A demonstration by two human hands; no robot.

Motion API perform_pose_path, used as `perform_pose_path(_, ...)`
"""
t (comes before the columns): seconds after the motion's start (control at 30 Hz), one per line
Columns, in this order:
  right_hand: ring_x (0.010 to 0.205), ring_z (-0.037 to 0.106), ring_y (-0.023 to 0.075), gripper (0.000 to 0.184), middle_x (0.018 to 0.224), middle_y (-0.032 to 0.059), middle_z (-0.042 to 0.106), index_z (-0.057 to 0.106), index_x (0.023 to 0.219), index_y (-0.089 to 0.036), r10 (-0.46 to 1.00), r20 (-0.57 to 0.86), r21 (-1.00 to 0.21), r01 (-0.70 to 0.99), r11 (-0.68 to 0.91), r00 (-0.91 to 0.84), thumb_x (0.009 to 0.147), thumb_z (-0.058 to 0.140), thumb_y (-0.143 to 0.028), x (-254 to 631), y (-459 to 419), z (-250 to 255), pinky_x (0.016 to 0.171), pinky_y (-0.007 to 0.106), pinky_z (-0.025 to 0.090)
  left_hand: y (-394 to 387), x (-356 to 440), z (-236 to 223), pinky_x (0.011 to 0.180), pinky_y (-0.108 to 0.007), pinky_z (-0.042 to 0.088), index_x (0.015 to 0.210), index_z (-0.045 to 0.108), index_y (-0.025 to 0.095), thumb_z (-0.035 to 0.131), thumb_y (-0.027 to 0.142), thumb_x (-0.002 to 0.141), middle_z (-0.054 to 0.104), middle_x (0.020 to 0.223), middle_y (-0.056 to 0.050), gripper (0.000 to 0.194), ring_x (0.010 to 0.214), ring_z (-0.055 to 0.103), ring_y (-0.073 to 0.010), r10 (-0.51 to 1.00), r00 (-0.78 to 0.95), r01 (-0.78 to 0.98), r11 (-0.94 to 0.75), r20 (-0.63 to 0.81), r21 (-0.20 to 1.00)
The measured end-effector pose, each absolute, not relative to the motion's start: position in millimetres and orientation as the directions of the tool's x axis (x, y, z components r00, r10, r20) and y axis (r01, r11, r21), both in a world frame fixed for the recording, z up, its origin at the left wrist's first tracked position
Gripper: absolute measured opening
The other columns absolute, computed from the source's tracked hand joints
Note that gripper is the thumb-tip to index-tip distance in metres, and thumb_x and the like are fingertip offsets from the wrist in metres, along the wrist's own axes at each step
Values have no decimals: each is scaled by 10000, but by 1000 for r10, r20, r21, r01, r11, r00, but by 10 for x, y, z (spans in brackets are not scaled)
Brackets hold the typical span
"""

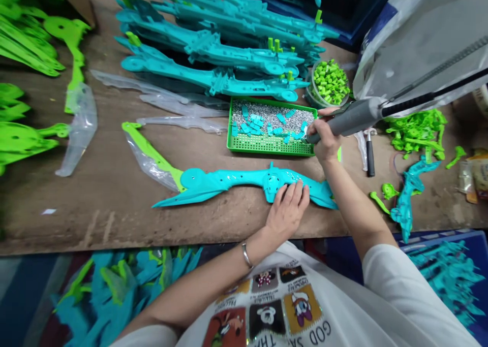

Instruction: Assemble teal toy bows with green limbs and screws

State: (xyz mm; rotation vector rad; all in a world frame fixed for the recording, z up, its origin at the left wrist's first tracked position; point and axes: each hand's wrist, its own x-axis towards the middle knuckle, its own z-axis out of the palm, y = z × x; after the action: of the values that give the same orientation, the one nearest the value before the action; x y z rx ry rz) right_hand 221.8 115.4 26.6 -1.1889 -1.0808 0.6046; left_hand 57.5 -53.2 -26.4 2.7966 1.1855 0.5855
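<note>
My left hand (288, 209) lies flat, fingers stretched out, on a long teal plastic bow-shaped part (229, 182) resting on the wooden bench. My right hand (322, 136) is wrapped round a grey powered screwdriver (353, 118) with a black cable. Its tip points into the right end of a green mesh tray (267, 144) that holds small silver screws and teal bits.
A stack of teal bow parts (213, 52) fills the back of the bench. A clear tub of green pegs (330, 83) stands right of it. Green parts (26, 47) lie far left, clear plastic sleeves (80, 128) between. A hammer (369, 151) and loose pieces lie right. Bins of teal parts sit below.
</note>
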Motion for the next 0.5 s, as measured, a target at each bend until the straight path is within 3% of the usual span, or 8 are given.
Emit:
perform_pose_path(0.33, 491, 524, 138, 335, 554, -94, 500, 573, 927, -289, 848, 385, -922, 190, 338, 364, 791, 727, -553, 2223, 1224, 177, 548, 305, 474, -534, 569, -264, 1234, -438, 338, 1544, 514, 155, 450, 222, 1046, 525, 1597, -137, 506, 1417, 524, -255, 702, 635, 682, -705, 322, 194)
perform_pose_path(0.5, 494, 534, 144, 355, 560, -85, 484, 587, 941, -296, 836, 393, -920, 177, 351, 383, 789, 735, -580, 2180, 1144, 371, 560, 321, 487, -525, 562, -275, 1249, -442, 311, 1533, 525, 139, 466, 218, 1040, 532, 1591, -137, 503, 1410, 519, -257, 700, 623, 681, -705, 349, 197)
